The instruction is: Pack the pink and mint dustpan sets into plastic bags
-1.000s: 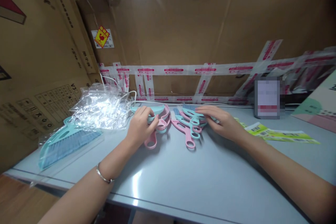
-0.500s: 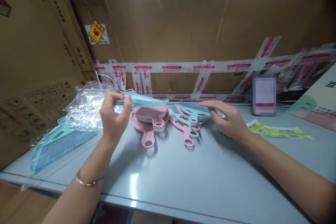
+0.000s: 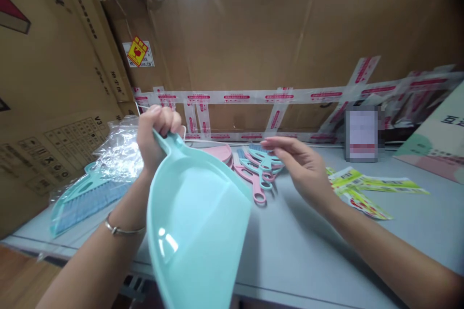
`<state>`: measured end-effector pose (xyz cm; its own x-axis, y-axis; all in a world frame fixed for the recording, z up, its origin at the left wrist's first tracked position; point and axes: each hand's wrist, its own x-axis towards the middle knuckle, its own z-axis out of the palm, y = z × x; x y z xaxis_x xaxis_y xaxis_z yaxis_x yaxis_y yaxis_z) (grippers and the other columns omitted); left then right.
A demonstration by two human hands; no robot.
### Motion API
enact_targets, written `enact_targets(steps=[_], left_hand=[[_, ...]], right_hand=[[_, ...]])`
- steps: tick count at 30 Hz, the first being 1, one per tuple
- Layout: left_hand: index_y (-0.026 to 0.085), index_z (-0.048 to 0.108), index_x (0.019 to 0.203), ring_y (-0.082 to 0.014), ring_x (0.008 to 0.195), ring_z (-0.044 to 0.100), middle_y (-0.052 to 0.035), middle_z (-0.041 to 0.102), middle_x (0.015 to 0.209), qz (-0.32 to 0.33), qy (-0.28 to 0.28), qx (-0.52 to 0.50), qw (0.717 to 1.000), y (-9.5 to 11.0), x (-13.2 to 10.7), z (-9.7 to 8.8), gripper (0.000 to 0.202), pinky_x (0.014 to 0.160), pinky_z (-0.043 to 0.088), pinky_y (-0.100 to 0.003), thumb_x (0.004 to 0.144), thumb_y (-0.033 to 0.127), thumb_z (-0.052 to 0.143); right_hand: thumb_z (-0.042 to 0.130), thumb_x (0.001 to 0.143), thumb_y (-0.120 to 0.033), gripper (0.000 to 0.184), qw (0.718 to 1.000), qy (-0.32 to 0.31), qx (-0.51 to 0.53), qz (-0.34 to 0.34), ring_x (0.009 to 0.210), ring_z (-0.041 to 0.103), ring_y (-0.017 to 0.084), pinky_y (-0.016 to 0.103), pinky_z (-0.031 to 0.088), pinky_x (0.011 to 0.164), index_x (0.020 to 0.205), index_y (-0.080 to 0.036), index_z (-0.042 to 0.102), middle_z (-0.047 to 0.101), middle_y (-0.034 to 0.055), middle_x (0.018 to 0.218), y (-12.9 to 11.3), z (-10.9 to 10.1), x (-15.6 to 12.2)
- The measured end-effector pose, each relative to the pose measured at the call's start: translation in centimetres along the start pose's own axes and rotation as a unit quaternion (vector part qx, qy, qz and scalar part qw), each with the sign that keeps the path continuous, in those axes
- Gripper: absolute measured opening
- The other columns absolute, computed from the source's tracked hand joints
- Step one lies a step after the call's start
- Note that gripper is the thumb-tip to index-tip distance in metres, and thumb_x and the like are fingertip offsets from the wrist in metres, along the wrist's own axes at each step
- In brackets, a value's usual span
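My left hand is closed around the handle of a mint-green dustpan, whose smooth inner face is turned toward me. The pan hangs tilted downward, over the table's front edge. Behind it, stacked pink dustpans show only in part. My right hand has its fingers stretched out, thumb apart, over the right end of a pile of mint and pink hand brushes with blue bristles. Whether the fingertips touch the top brush, I cannot tell.
At left, clear plastic bags lie by and over another mint brush. Yellow-green printed cards lie to the right, near a blurred upright device. A big taped carton walls off the back; another carton stands left.
My left hand has swung the mint dustpan from nearly edge-on to facing me, lower and nearer. My right hand has shifted slightly left over the brushes. Another printed card now shows near my right forearm.
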<state>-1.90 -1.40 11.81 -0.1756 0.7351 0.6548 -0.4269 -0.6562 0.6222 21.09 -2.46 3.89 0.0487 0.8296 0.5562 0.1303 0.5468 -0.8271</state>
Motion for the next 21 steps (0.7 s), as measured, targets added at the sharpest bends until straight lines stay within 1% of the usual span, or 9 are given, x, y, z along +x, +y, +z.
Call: enact_targets(steps=[2,5,7,8,10,12,15,18,21], left_hand=[[0.017,0.019,0.047,-0.0064,0.047,0.028,0.004,0.016,0.05,-0.038,-0.053,-0.032,0.997,-0.5,0.1,1.6,0.043,0.039,0.02,-0.02,0.07,0.023,0.055],[0.017,0.019,0.048,-0.0069,0.046,0.028,0.0043,0.017,0.05,-0.077,-0.104,-0.035,0.991,-1.9,-0.1,3.6,0.045,0.039,0.023,-0.02,0.071,0.028,0.056],[0.019,0.022,0.048,-0.0078,0.047,0.032,0.0044,0.02,0.05,-0.082,-0.117,-0.009,0.99,-3.0,-0.4,4.0,0.045,0.042,0.029,-0.021,0.072,0.033,0.057],[0.019,0.026,0.049,-0.0084,0.049,0.036,0.004,0.026,0.051,-0.081,-0.122,0.007,0.989,-3.6,-0.6,3.9,0.043,0.046,0.035,-0.022,0.073,0.036,0.058],[0.019,0.044,0.06,-0.0105,0.06,0.049,0.0014,0.045,0.062,-0.09,-0.135,0.034,0.986,-4.3,-0.9,3.3,0.029,0.057,0.043,-0.024,0.075,0.039,0.059],[0.021,0.055,0.088,-0.0142,0.08,0.056,-0.0025,0.058,0.089,-0.136,-0.151,0.048,0.978,-4.4,-1.2,2.3,0.025,0.067,0.048,-0.027,0.078,0.043,0.059],[0.025,0.048,0.117,-0.0197,0.099,0.057,-0.0061,0.056,0.117,-0.263,-0.179,0.089,0.944,-4.0,-2.3,1.0,0.046,0.075,0.049,-0.029,0.079,0.048,0.059],[0.026,0.046,0.124,-0.0188,0.089,0.06,-0.0058,0.06,0.113,-0.39,-0.185,0.171,0.886,-4.3,-4.1,0.2,0.053,0.069,0.048,-0.027,0.077,0.043,0.063],[0.022,0.052,0.119,-0.0129,0.063,0.058,-0.0019,0.064,0.085,-0.453,-0.115,0.207,0.859,-5.6,-5.5,-0.4,0.045,0.055,0.044,-0.023,0.078,0.037,0.062]], right_hand=[[0.057,0.082,-0.041,0.028,0.991,-0.078,0.088,0.07,0.086,0.064,0.016,0.031,0.052,0.078,0.104,-0.024,0.061,0.068,0.0038,0.096,-0.7,0.9,-0.6],[0.061,0.073,-0.059,0.052,0.931,-0.227,0.194,0.211,0.075,0.065,0.016,0.029,0.053,0.067,0.11,-0.023,0.058,0.069,0.0042,0.09,-1.2,1.3,-1.5],[0.07,0.064,-0.058,0.058,0.886,-0.295,0.218,0.285,0.073,0.066,0.017,0.027,0.053,0.063,0.107,-0.022,0.06,0.069,0.004,0.086,-1.2,1.0,-2.0],[0.075,0.06,-0.054,0.057,0.874,-0.301,0.216,0.314,0.07,0.066,0.017,0.026,0.053,0.061,0.105,-0.021,0.061,0.069,0.0034,0.085,-1.1,0.8,-2.3],[0.079,0.058,-0.046,0.053,0.879,-0.254,0.202,0.348,0.063,0.065,0.015,0.024,0.052,0.057,0.101,-0.021,0.061,0.069,0.0019,0.081,-0.8,0.4,-2.5],[0.078,0.059,-0.045,0.052,0.905,-0.159,0.182,0.351,0.062,0.064,0.014,0.023,0.052,0.055,0.102,-0.021,0.061,0.069,0.0009,0.079,-0.3,0.1,-2.5],[0.076,0.061,-0.049,0.054,0.933,-0.026,0.136,0.332,0.07,0.065,0.018,0.025,0.052,0.058,0.105,-0.022,0.06,0.069,0.0021,0.088,0.6,0.1,-2.3],[0.071,0.064,-0.052,0.051,0.95,0.019,0.061,0.306,0.079,0.065,0.021,0.028,0.052,0.064,0.104,-0.022,0.06,0.069,0.003,0.093,1.4,0.0,-2.0],[0.066,0.069,-0.054,0.045,0.966,-0.006,-0.022,0.259,0.082,0.064,0.021,0.028,0.051,0.066,0.1,-0.022,0.06,0.067,0.0027,0.091,1.8,-0.4,-1.9]])
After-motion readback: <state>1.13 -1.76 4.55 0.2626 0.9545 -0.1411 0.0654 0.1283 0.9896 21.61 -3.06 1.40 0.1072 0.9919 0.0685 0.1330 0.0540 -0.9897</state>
